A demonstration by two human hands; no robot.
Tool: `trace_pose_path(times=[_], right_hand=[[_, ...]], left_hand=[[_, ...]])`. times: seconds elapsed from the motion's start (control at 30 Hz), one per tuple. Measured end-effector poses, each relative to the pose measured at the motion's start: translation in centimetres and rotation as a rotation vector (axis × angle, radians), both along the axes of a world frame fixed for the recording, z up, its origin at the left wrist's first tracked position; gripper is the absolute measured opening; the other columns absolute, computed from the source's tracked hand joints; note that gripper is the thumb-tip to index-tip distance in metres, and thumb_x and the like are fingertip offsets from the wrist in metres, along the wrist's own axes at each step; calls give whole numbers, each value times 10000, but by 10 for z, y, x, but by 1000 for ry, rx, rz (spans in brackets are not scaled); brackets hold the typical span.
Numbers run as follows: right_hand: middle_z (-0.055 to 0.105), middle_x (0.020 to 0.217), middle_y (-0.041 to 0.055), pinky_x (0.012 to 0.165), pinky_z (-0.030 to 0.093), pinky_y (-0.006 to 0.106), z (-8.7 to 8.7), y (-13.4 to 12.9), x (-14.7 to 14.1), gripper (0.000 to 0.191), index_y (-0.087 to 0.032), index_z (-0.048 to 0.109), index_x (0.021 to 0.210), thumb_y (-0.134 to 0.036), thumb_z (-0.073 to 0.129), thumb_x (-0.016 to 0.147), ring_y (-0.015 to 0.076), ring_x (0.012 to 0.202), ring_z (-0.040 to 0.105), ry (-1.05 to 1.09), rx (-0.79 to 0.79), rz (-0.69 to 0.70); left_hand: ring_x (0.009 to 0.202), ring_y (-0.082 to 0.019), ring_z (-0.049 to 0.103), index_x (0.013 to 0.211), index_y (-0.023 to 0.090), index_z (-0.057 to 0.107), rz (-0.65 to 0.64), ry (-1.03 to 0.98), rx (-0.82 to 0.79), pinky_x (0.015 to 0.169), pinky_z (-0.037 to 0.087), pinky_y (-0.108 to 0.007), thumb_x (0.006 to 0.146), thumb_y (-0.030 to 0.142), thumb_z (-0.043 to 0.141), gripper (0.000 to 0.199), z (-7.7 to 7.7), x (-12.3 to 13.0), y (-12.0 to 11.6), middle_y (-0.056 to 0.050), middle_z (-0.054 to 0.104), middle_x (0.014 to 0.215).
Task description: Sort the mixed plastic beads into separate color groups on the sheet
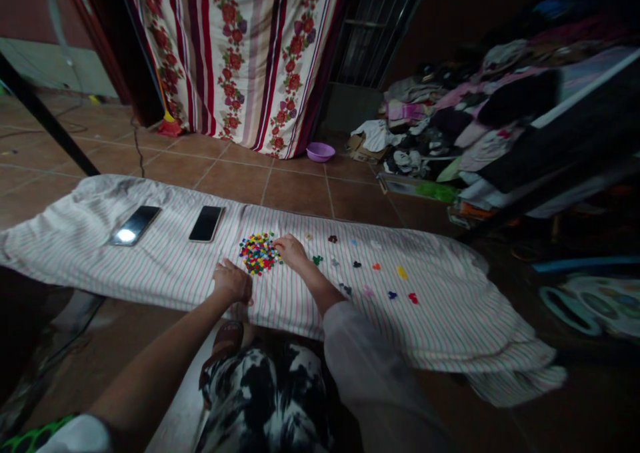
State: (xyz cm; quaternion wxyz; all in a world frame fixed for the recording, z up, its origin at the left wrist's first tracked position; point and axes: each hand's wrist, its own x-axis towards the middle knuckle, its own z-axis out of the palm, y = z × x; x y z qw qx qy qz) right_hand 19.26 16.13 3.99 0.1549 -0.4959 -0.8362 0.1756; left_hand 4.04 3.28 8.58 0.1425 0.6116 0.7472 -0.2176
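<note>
A pile of small multicoloured pieces (257,254), perhaps beads or buttons, lies on a striped cloth (450,320). At the pile's right edge is my right hand (293,250), its thumb and fingertips pinched together; whatever is between them is too small to make out. My left hand (233,281) rests on the cloth at the pile's near left side, fingers loosely bent and apart from the pieces. To the right, little groups sorted by colour sit in rows, among them a green group (317,260), an orange group (377,266), a yellow group (402,272) and a red group (413,298).
Two phones, a shiny one (135,226) and a dark one (206,224), lie on the cloth left of the pile. Beyond are a floral curtain (240,60), a purple basin (321,151) and a broom (170,123). Clothes (470,106) are heaped at the right.
</note>
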Motion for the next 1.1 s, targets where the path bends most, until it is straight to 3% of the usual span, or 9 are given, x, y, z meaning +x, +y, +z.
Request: trace_pose_path(times=[0.47, 0.7, 0.87, 1.0, 1.1], right_hand=[[672, 966, 40, 735, 425, 212, 1, 23, -25, 240, -264, 734, 944, -164, 556, 818, 158, 900, 595, -158, -7, -38], [687, 975, 53, 715, 434, 231, 0, 23, -25, 195, -224, 718, 877, -167, 541, 816, 164, 875, 610, -63, -24, -84], [696, 854, 19, 737, 446, 231, -9, 22, -19, 137, -205, 695, 827, -144, 584, 774, 142, 818, 615, 334, -133, -175], [646, 674, -18, 578, 423, 207, -10, 16, -18, 75, -183, 649, 785, -196, 654, 710, 108, 621, 577, 899, -485, -344], [643, 678, -19, 493, 368, 183, -5, 9, -14, 212, -174, 629, 760, -224, 747, 592, 85, 569, 544, 1239, -682, -397]], left_hand=[[1316, -558, 259, 1401, -31, 349, -21, -5, -15, 846, 438, -499, 538, 618, 738, 1148, -4, -2, 1, -407, 166, 1450], [1320, -551, 261, 1409, -10, 350, -6, -10, -18, 844, 439, -494, 531, 583, 756, 1134, -3, 0, 2, -397, 173, 1454], [1310, -531, 305, 1392, -9, 382, -6, 3, 2, 821, 456, -465, 533, 587, 752, 1110, 0, 1, 0, -392, 197, 1453], [1302, -517, 332, 1393, -9, 381, -10, 32, 3, 809, 469, -445, 546, 583, 752, 1098, 4, 3, -1, -389, 215, 1450], [1309, -523, 314, 1399, -16, 366, -5, 25, -14, 809, 471, -446, 555, 582, 748, 1103, 6, 4, 0, -389, 208, 1454]])
